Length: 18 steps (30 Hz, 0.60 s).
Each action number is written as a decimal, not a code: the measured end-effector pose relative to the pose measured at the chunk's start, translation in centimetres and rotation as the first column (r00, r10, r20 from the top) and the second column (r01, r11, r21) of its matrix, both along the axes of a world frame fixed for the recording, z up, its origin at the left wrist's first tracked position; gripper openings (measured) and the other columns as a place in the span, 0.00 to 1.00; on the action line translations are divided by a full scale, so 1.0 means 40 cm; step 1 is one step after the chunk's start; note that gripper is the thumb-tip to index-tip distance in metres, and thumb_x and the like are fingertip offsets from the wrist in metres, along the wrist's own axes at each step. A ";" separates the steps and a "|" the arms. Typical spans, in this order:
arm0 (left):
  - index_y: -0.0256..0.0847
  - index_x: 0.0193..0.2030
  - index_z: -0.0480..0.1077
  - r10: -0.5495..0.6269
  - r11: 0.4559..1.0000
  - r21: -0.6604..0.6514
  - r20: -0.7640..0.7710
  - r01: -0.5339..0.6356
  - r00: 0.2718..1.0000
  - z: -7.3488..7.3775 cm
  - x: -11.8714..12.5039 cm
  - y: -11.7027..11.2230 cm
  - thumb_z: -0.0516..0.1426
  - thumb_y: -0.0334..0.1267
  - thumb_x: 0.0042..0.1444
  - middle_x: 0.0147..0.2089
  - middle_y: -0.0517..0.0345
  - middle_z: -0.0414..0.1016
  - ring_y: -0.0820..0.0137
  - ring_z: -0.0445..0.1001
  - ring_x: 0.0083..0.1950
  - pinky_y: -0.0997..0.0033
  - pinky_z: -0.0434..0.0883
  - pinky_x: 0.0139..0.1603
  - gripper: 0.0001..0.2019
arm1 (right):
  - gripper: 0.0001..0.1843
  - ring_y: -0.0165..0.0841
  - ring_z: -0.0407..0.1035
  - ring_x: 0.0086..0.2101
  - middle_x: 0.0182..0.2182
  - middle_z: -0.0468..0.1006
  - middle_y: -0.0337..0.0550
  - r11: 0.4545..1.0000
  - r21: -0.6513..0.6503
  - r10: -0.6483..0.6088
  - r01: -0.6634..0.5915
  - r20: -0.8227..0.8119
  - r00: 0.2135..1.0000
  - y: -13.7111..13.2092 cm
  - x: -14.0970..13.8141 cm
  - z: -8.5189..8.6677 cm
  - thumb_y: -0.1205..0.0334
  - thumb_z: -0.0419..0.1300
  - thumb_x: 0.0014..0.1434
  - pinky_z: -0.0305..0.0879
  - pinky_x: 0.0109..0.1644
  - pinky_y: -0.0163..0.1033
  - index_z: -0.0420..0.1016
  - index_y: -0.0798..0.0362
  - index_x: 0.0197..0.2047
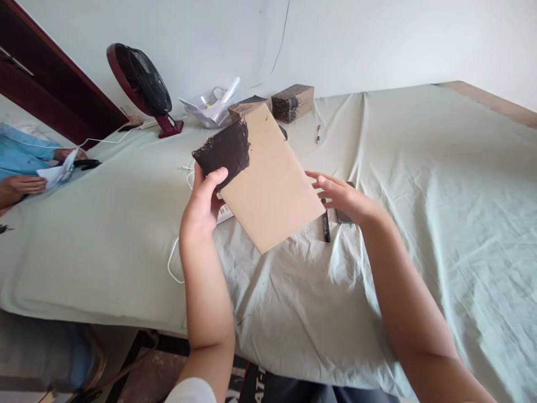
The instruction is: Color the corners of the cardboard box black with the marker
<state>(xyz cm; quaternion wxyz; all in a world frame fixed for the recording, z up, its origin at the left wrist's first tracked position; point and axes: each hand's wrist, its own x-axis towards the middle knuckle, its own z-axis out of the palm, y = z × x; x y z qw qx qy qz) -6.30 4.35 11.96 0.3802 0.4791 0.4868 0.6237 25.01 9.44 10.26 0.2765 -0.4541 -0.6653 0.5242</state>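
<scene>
Head: cardboard (274,187), "AT-" lettering (260,387) below

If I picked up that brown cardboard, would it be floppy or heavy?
The cardboard probably feels stiff: its face looks flat and its edges straight. It's likely light, since the left hand grips it by one side, at the black patch, though the right hand may help.

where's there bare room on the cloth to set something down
Mostly right of the pen and phone, where the cloth is bare but wrinkled. Another patch lies left, between the fan, co-worker's papers and white cable. Crowded: around the held cardboard, near the marker, and the back, by the basket.
</scene>
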 end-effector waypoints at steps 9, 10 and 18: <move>0.53 0.80 0.57 0.042 0.960 -0.274 -0.069 -0.059 0.997 -0.014 -0.033 0.016 0.71 0.50 0.53 0.66 0.51 0.77 0.47 0.77 0.67 0.51 0.74 0.69 0.49 | 0.16 0.58 0.78 0.50 0.51 0.81 0.68 0.991 0.062 -0.119 0.119 0.815 0.568 0.076 -0.035 -0.152 0.61 0.65 0.64 0.73 0.45 0.49 0.81 0.60 0.53; 0.54 0.80 0.57 0.036 0.951 -0.302 -0.086 -0.060 0.996 -0.013 -0.029 0.016 0.72 0.50 0.52 0.67 0.50 0.76 0.47 0.77 0.67 0.50 0.73 0.70 0.51 | 0.16 0.58 0.78 0.51 0.52 0.81 0.68 0.990 0.074 -0.129 0.120 0.817 0.561 0.077 -0.041 -0.158 0.64 0.64 0.64 0.72 0.46 0.49 0.81 0.60 0.53; 0.52 0.73 0.68 -0.074 0.961 -0.274 -0.131 0.036 0.989 -0.002 -0.004 0.010 0.72 0.51 0.53 0.74 0.49 0.69 0.45 0.70 0.74 0.44 0.63 0.79 0.41 | 0.21 0.43 0.79 0.40 0.46 0.84 0.61 0.998 0.036 -0.057 0.045 0.737 0.673 0.095 -0.045 -0.164 0.63 0.46 0.75 0.68 0.39 0.41 0.79 0.59 0.56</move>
